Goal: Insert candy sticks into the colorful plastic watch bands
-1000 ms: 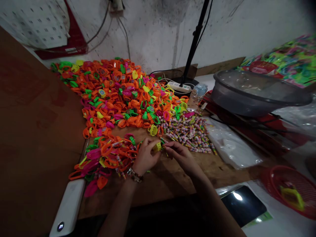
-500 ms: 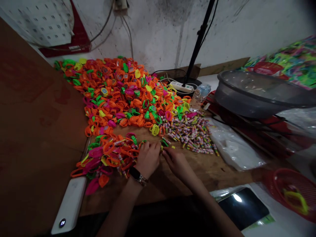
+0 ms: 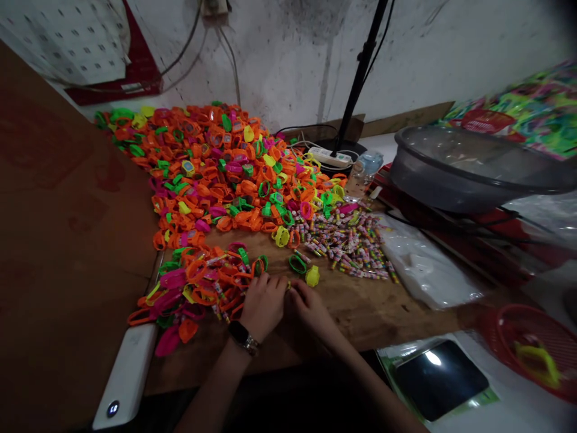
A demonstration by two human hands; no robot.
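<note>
My left hand [image 3: 265, 305], with a dark-faced watch on its wrist, is closed and bent over the tabletop. Facing it, my right hand [image 3: 312, 310] has its thumb and fingers pinched together. The fingertips of both hands nearly meet at a small yellowish bit [image 3: 289, 285], too small to name. Just beyond them lie a green toy watch [image 3: 297, 263] and a yellow toy watch [image 3: 312, 276]. Beside my left hand is a smaller heap of toy watches [image 3: 198, 276] in orange, pink and green, with some small printed sticks among them.
A large heap of toy watches [image 3: 225, 162] spreads to the wall. Many short printed sticks [image 3: 356, 243] lie right of it. Around are clear plastic bags [image 3: 428, 273], a grey basin [image 3: 437, 180], a red basket [image 3: 500, 337], a white power bank [image 3: 128, 373] and a cardboard side [image 3: 76, 240].
Both hands have moved slightly down and left, towards me. The green and yellow toy watches beyond the fingers now show fully.
</note>
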